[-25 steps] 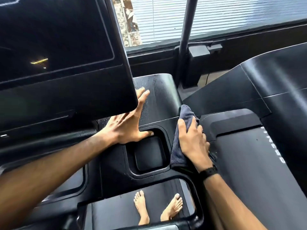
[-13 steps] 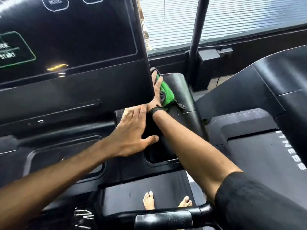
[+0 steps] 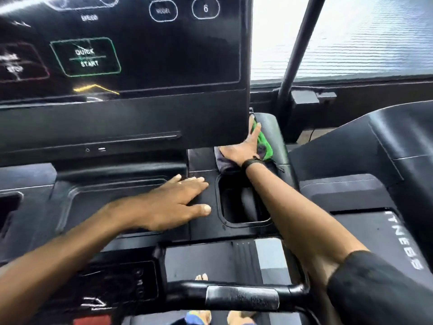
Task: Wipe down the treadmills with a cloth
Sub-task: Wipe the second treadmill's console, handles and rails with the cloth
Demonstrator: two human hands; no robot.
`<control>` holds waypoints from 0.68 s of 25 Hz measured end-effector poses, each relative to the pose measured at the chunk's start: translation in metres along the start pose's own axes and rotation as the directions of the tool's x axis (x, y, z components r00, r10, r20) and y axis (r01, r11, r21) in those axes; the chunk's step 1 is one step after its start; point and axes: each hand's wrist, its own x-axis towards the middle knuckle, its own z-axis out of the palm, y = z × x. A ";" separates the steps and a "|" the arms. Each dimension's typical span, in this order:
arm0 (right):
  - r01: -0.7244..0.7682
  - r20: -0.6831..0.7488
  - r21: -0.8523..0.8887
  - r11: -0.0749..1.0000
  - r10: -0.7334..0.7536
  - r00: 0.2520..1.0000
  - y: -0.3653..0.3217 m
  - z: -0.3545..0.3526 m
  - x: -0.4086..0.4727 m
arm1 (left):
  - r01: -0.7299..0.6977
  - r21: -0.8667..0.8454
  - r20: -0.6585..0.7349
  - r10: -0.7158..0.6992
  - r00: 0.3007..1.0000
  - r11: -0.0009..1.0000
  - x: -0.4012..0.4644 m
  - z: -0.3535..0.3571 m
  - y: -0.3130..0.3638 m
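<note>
Right hand (image 3: 243, 151) still presses cloth (image 3: 264, 146) flat-fingered; left hand (image 3: 173, 205), fingers released, slid left on console (image 3: 203, 228)

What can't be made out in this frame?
- Right hand fingertips: head view, hidden behind the console edge.
- Cloth: mostly covered by the right hand; its full extent is unclear.
- Left-side screen labels: blurred by motion.
- Feet: cut off by the bottom edge and partly hidden by the handlebar.
- Left hand lies flat on the deck; what is under the palm is unseen.
</note>
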 end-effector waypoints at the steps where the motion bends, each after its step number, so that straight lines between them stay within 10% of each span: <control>1: -0.110 0.052 0.086 0.990 0.106 0.993 -0.007 0.006 0.004 | 0.001 -0.012 -0.028 -0.001 1.000 1.000 -0.003 0.001 -0.003; 6: 0.253 0.031 -0.521 0.815 -0.279 0.960 -0.021 0.066 -0.058 | 0.013 -0.130 -0.227 -0.042 0.973 0.991 -0.012 -0.018 -0.021; 17: 0.535 0.249 -0.691 0.486 -0.534 0.808 0.103 0.001 -0.154 | -0.097 0.037 -0.237 0.103 0.966 0.995 0.029 -0.022 -0.008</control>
